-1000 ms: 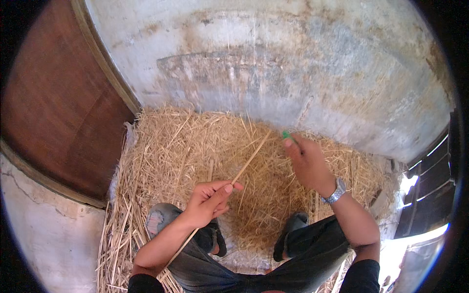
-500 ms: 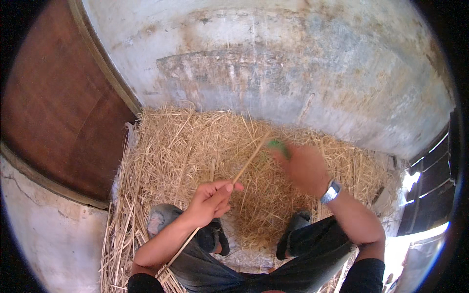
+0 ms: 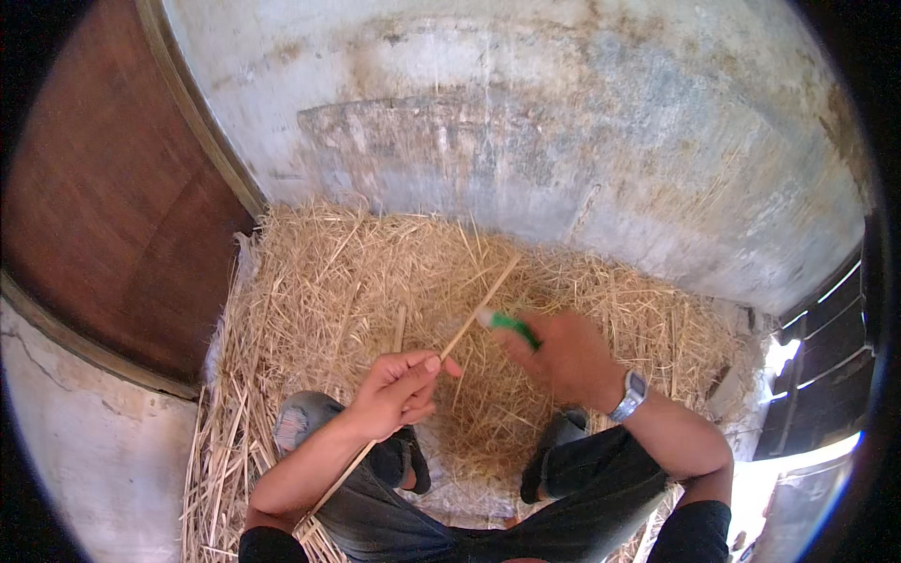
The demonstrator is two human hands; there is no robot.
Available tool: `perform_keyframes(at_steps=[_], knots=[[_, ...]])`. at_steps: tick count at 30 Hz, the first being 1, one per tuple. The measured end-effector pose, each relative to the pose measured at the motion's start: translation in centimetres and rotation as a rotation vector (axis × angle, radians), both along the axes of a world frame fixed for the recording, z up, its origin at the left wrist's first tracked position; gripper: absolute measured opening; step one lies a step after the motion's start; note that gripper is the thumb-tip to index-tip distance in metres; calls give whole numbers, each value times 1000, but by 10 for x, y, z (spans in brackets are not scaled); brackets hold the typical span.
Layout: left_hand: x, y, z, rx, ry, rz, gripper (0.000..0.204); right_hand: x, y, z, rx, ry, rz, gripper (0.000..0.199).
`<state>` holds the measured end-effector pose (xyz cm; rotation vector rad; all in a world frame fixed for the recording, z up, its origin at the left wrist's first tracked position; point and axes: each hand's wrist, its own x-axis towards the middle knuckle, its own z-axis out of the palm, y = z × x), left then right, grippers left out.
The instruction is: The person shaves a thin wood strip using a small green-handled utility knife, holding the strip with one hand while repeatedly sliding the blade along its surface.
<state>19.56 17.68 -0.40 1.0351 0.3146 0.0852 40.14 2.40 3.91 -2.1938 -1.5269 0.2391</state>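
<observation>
My left hand (image 3: 399,389) pinches a long thin pale stick (image 3: 477,311) that slants from beside my left knee up toward the wall. My right hand (image 3: 561,355), with a watch on the wrist, grips a small tool with a green handle (image 3: 511,325); its pale tip sits against the stick just above my left fingers. The right hand is blurred by motion. Both hands hover over a heap of dry straw (image 3: 375,272) between my knees.
A stained concrete wall (image 3: 563,141) rises behind the straw. A brown wooden door (image 3: 103,216) stands at the left. My knees in grey trousers and dark sandals (image 3: 413,464) rest at the straw's near edge. Dark slats (image 3: 817,375) show at the right.
My right hand with the green-handled tool has moved left and down along the stick, toward my left hand. The left hand has stayed in place, holding the stick.
</observation>
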Motion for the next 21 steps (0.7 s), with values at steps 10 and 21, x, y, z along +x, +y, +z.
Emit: perform_keyframes(at_steps=[10, 21], knots=[[4, -1, -3, 25, 80, 61, 32, -5, 12, -20, -50, -201, 16, 47], [-7, 1, -4, 11, 61, 19, 35, 84, -3, -24, 404, 293, -290, 47]])
